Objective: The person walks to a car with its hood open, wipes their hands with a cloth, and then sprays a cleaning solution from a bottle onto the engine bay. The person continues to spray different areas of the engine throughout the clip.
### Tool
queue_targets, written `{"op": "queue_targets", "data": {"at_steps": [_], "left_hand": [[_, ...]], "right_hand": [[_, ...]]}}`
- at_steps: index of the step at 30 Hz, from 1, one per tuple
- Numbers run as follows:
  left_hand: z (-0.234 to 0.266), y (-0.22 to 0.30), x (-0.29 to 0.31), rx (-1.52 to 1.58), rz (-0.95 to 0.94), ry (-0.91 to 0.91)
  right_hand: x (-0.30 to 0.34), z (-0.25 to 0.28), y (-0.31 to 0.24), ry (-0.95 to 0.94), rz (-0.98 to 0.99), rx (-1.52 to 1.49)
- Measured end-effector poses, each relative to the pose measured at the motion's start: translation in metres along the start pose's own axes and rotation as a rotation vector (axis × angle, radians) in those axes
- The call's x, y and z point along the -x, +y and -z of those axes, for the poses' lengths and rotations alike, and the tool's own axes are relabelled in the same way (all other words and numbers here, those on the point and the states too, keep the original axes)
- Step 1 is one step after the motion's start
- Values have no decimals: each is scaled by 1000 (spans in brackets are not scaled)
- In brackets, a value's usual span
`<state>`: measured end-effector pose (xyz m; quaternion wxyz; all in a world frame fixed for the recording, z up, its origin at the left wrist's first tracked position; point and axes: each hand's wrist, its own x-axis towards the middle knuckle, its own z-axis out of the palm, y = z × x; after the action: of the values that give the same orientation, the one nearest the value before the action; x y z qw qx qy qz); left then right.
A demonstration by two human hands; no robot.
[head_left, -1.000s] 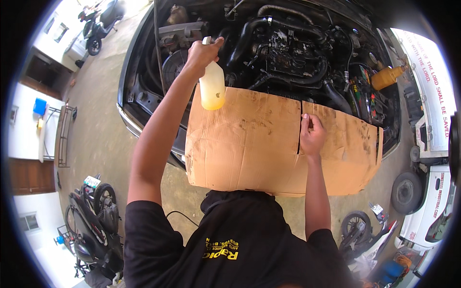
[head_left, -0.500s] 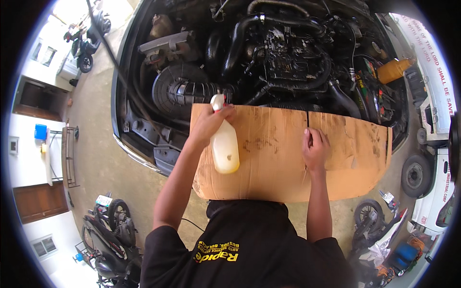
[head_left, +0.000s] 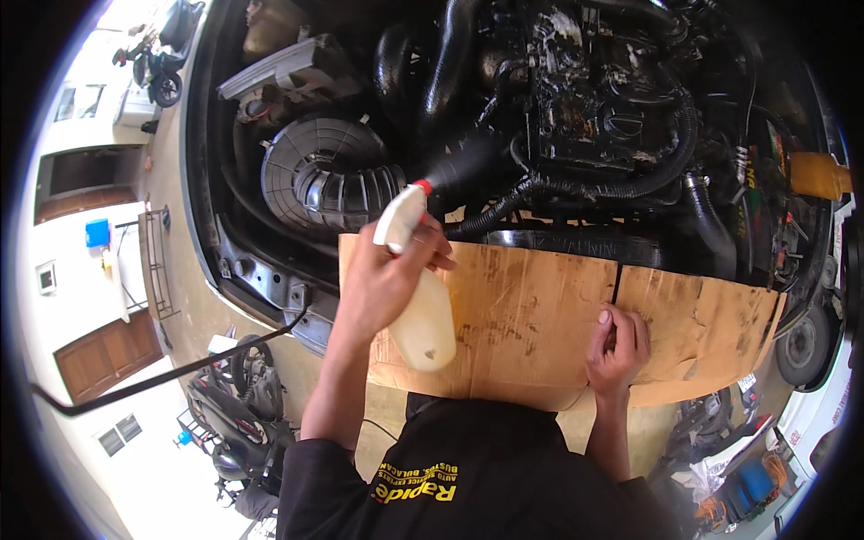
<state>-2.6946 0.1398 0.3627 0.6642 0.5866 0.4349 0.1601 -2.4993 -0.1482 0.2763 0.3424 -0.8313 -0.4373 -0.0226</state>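
My left hand [head_left: 382, 281] is wrapped round a white spray bottle [head_left: 423, 328] with pale yellowish liquid in it. Its white trigger head [head_left: 401, 216] has a red nozzle tip pointing toward the engine [head_left: 612, 117], and a fine mist [head_left: 463, 166] spreads from it over dark hoses. The bottle hangs over a brown cardboard sheet [head_left: 526, 315] laid along the front edge of the engine bay. On the right part of that sheet, beside a slit, rests my right hand [head_left: 619, 346], fingers curled in, with nothing visible in them.
A ribbed black intake hose [head_left: 351, 193] joins the round air filter housing [head_left: 297, 162] at the left. An orange-brown container [head_left: 817, 175] stands at the far right. A dark rod [head_left: 180, 373] crosses the lower left. Motorcycles [head_left: 243, 414] are parked behind, on the left and right.
The view has moved closer to the engine. My left hand has tilted the spray bottle, and mist now comes from its nozzle. My right hand stays curled on the cardboard.
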Motion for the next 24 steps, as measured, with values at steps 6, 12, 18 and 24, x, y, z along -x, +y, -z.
{"op": "queue_targets", "data": {"at_steps": [6, 12, 18, 24], "left_hand": [[-27, -1, -8, -31, 119, 128], [-16, 6, -7, -158, 69, 71], [-19, -4, -8, -74, -55, 114], [-18, 11, -18, -80, -34, -23]], "right_hand": [[-2, 2, 4, -41, -3, 24], [3, -2, 5, -30, -81, 25], [-2, -2, 6, -12, 11, 31], [4, -4, 5, -27, -92, 44]]}}
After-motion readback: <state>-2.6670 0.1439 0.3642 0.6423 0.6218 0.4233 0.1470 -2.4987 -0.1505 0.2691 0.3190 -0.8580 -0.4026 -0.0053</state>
